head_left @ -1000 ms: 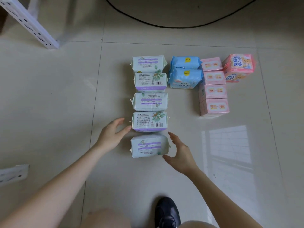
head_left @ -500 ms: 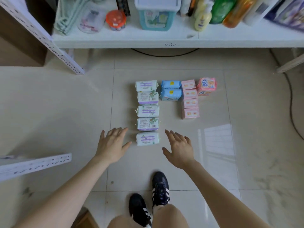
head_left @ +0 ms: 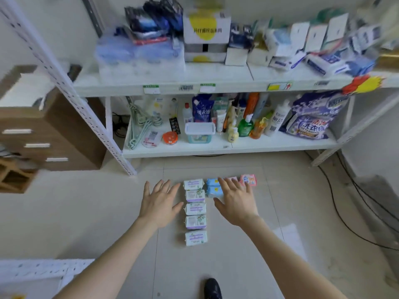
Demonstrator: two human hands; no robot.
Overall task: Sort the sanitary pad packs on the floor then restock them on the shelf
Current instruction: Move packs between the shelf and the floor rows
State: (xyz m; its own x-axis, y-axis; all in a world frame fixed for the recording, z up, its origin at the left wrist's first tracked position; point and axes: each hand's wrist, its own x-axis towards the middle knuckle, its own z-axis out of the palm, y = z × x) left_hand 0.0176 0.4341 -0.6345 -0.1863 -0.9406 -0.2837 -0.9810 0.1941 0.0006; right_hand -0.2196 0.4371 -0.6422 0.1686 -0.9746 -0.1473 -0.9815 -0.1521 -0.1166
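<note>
Sanitary pad packs lie sorted in rows on the tiled floor. A column of several white-and-purple packs (head_left: pixel 195 209) runs toward me. Two blue packs (head_left: pixel 212 187) lie to its right, and a pink pack with a cartoon (head_left: pixel 248 180) stands at the far right. The small pink packs are mostly hidden behind my right hand (head_left: pixel 236 203), which hovers over them with fingers spread. My left hand (head_left: pixel 160 201) is spread open left of the white column. Neither hand holds anything. The white shelf (head_left: pixel 216 151) stands beyond the packs.
The lower shelf board holds bottles, a lidded tub (head_left: pixel 200 132), hangers and detergent bags (head_left: pixel 313 121). The upper board (head_left: pixel 194 87) carries boxes and tissue packs. A brown drawer unit (head_left: pixel 49 130) stands left. Black cables (head_left: pixel 349 212) trail on the right floor. My shoe (head_left: pixel 212 289) shows below.
The view has risen and pulled back, so the whole shelf shows. Both hands have lifted from beside the nearest white pack and spread open higher over the rows.
</note>
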